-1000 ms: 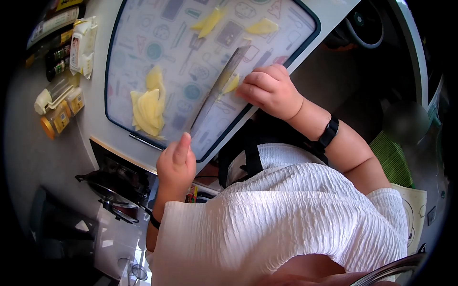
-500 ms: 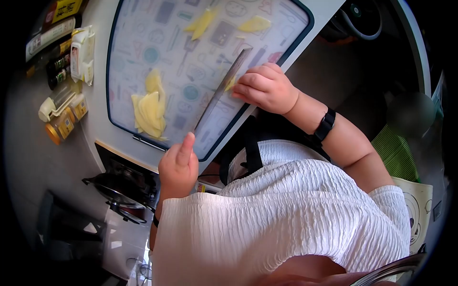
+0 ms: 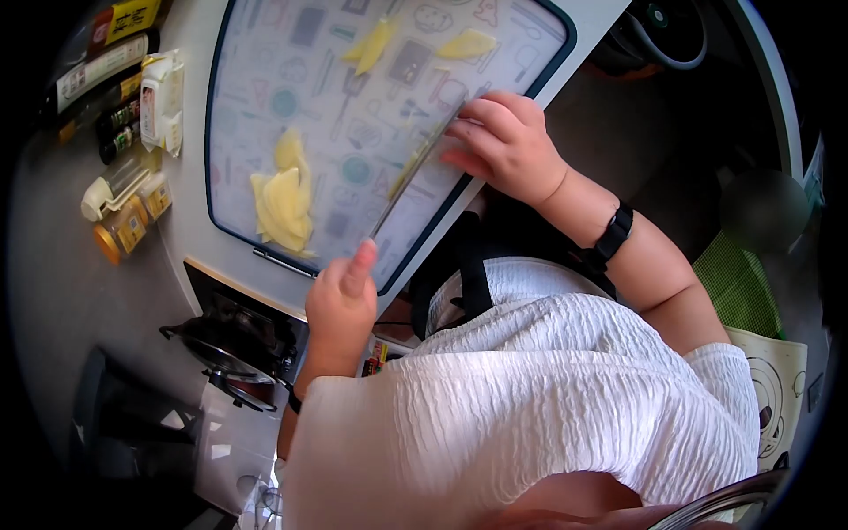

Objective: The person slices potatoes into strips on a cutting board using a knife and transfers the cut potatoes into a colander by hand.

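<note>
My left hand point(image 3: 343, 299) is wrapped round the handle of a kitchen knife point(image 3: 415, 172), its thumb pointing along the blade. The blade slants up and right across a patterned cutting board point(image 3: 243, 97). Bent and drawn together, the fingers of my right hand point(image 3: 508, 141) are against the blade's far end; what they hold, if anything, is hidden. A thin yellow strip point(image 3: 402, 173) lies along the blade's left side. A pile of pale yellow slices point(image 3: 284, 201), like potato, rests at the board's left, with further yellow pieces point(image 3: 374, 44) and a single slice point(image 3: 466, 44) near the top.
Bottles point(image 3: 102, 71), a pack of wipes point(image 3: 162, 104) and jars with an orange lid point(image 3: 128, 228) stand on the left of the counter point(image 3: 190, 194). A pan point(image 3: 212, 346) is on the stove at lower left. The board's dark rim runs close to the counter edge.
The knife has turned slightly and moved right with my left hand. My right hand has shifted up and right along the blade. A yellow strip now shows left of the blade.
</note>
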Demonstrator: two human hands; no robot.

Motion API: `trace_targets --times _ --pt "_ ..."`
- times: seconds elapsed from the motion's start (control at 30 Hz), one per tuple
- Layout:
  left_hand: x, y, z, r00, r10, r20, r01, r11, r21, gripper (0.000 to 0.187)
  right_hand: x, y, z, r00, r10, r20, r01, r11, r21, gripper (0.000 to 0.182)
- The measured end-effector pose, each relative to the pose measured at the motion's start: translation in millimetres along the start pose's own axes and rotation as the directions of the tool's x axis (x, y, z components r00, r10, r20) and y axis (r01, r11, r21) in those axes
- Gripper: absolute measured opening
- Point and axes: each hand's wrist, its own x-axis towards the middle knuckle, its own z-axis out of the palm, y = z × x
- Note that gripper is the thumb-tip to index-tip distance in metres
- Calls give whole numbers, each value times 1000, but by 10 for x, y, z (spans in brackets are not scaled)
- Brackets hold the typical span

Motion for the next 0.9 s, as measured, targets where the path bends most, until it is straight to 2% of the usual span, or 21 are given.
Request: trace_targets --times 0.2,0.3,0.53,0.67,0.8,0.9 --pt "-7 -55 20 1000 9 -17 -10 998 -57 81 -17 44 -40 997 -64 43 64 998 2 31" --pt "-17 -41 61 989 6 -145 -20 995 -101 74 -55 80 -37 996 -77 37 77 997 7 29" --pt "21 -45 -28 992 22 -127 -34 995 -96 70 0 -106 -1 989 -100 105 95 994 53 30" --pt "50 -22 -45 995 2 -98 -12 995 -102 71 22 -158 79 994 -50 98 57 997 -60 38" --pt "30 -27 -22 997 -10 -71 7 999 -51 73 12 -139 124 993 -74 96 83 992 -96 41" --pt "-10 -15 0 992 -1 -129 -3 1000 -28 73 22 -126 121 992 -98 74 105 990 -97 41"
